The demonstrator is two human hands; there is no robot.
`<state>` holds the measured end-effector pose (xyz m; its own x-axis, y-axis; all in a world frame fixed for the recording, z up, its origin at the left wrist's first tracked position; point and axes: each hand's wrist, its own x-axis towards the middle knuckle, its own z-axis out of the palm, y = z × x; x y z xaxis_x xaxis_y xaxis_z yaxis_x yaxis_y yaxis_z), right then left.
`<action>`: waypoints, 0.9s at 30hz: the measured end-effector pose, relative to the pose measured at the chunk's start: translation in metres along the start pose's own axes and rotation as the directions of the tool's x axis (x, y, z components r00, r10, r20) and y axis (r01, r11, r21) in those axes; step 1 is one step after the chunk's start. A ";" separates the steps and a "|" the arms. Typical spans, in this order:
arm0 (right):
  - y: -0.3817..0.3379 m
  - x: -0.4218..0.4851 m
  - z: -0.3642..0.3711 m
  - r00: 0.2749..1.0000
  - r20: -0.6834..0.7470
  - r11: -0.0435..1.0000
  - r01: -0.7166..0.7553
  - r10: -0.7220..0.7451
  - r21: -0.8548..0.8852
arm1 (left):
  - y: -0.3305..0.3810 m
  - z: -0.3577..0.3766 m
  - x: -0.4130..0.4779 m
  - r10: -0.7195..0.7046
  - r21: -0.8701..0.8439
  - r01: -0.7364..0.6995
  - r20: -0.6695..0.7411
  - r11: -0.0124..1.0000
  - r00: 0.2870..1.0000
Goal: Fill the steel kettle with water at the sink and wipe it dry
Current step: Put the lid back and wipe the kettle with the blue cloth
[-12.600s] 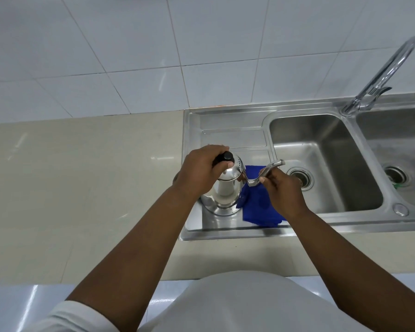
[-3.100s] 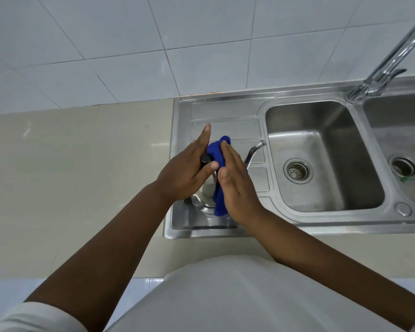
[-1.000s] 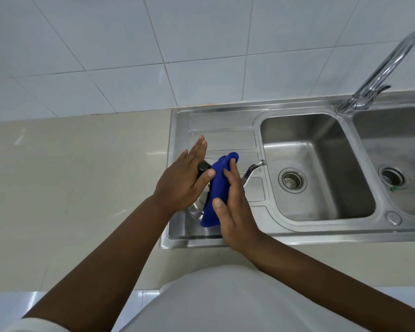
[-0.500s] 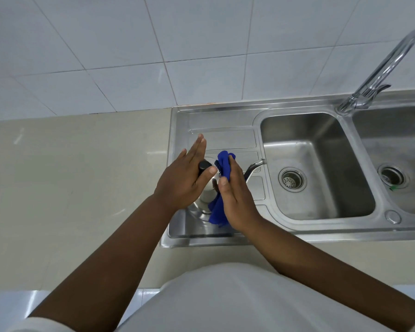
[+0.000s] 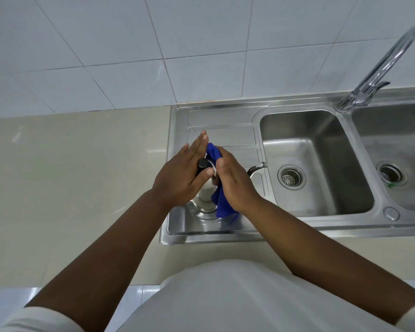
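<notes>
The steel kettle (image 5: 204, 196) stands upright on the sink's drainboard (image 5: 225, 137), its thin spout (image 5: 256, 167) pointing right toward the basin. My left hand (image 5: 184, 176) rests on its black lid knob (image 5: 202, 164), thumb over the knob and fingers stretched out. My right hand (image 5: 235, 182) lies flat and presses a blue cloth (image 5: 222, 204) against the kettle's right side. The cloth sticks out above and below that hand. Most of the kettle's body is hidden by both hands.
A steel double sink: left basin (image 5: 321, 188) with a round drain (image 5: 291, 176), right basin (image 5: 407, 144) with a second drain. A curved tap (image 5: 379, 68) rises at the back between them. Beige countertop (image 5: 77, 178) lies to the left, white wall tiles behind.
My right hand with the blue cloth has slid up the kettle's side since a second ago. The left hand and kettle have stayed in place.
</notes>
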<state>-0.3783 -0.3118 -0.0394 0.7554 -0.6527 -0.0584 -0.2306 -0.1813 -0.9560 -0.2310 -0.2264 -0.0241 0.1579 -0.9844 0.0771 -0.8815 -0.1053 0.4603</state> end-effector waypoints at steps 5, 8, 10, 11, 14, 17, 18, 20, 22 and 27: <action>0.002 -0.001 0.006 0.997 -0.070 0.999 -0.031 0.034 0.041 | -0.002 0.002 0.000 -0.009 0.086 0.012 -0.039 0.996 0.999; 0.009 -0.010 0.013 0.996 -0.086 0.999 -0.031 0.034 0.033 | 0.000 0.008 -0.005 -0.057 0.114 0.071 -0.122 0.991 0.991; 0.009 -0.020 0.013 0.997 -0.081 1.000 -0.009 0.010 0.012 | 0.009 0.013 -0.010 -0.147 0.115 0.174 -0.216 0.978 0.965; 0.009 -0.025 0.014 0.997 -0.074 1.000 -0.005 0.005 -0.008 | 0.013 0.016 -0.011 -0.201 0.114 0.232 -0.234 0.966 0.951; 0.013 -0.040 0.020 0.999 -0.043 0.998 0.001 -0.003 -0.056 | 0.022 0.025 -0.012 -0.316 0.065 0.337 -0.217 0.939 0.924; 0.017 -0.049 0.027 0.999 -0.027 0.993 0.041 -0.044 -0.113 | 0.021 0.026 -0.011 -0.309 0.008 0.319 -0.228 0.948 0.923; 0.016 -0.050 0.028 0.998 -0.022 0.989 0.055 -0.058 -0.135 | 0.020 0.025 -0.012 -0.288 0.002 0.296 -0.231 0.955 0.929; 0.012 -0.047 0.028 0.997 -0.011 0.984 0.074 -0.077 -0.165 | 0.015 0.022 -0.012 -0.243 0.002 0.249 -0.217 0.968 0.946; 0.006 -0.038 0.024 0.998 -0.002 0.985 0.065 -0.066 -0.162 | 0.010 0.020 -0.011 -0.205 -0.003 0.209 -0.193 0.978 0.960; -0.010 -0.017 0.012 0.997 0.019 0.996 -0.068 0.070 -0.058 | 0.004 0.018 -0.011 -0.155 -0.025 0.153 -0.150 0.988 0.976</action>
<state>-0.3813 -0.2899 -0.0324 0.7490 -0.6497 -0.1301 -0.3167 -0.1785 -0.9316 -0.2448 -0.2188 -0.0390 0.3577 -0.9238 0.1363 -0.8353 -0.2513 0.4891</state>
